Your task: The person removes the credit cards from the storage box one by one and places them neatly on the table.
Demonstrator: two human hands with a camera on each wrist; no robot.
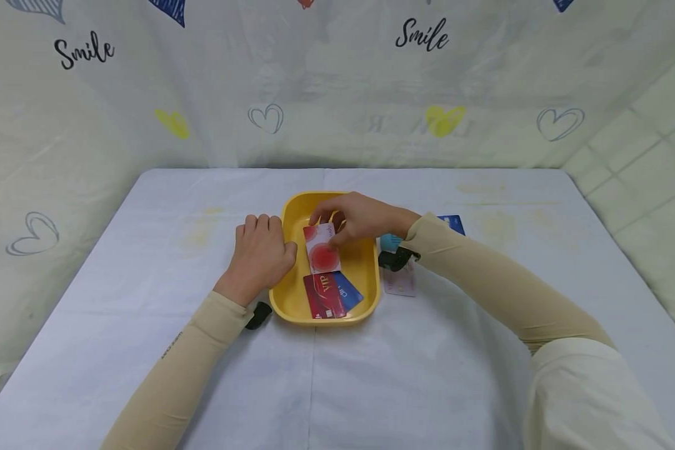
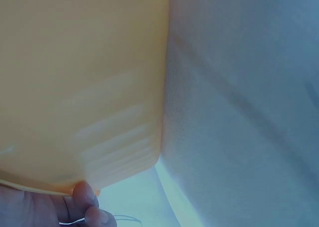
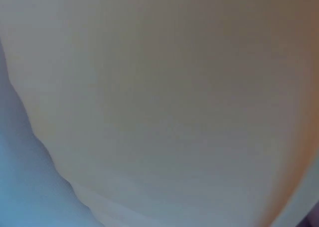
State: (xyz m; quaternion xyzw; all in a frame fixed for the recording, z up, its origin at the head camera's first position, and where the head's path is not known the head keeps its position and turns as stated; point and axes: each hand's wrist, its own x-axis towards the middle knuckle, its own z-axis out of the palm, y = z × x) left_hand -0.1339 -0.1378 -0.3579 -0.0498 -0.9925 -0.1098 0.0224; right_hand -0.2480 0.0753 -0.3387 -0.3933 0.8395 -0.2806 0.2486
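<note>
A yellow plastic tray (image 1: 284,306) sits on the table, and my left hand (image 1: 261,253) grips its left rim. The left wrist view shows fingertips (image 2: 84,193) at the edge of that tray. Over the inside of the tray, my right hand (image 1: 360,219) pinches a white-and-pink card (image 1: 322,256) with red circles between thumb and fingers. Below this card lie a red VIP card (image 1: 323,297) and a blue card (image 1: 349,292), partly covered by the red one. The right wrist view is filled by a blurred, pale tray wall (image 3: 174,97).
Right of the tray, partly under my right forearm, lie a pale pink card (image 1: 400,282), a light blue card (image 1: 390,242) and a dark blue card (image 1: 454,224). A white cloth covers the table (image 1: 427,387). A printed curtain (image 1: 337,75) hangs behind it.
</note>
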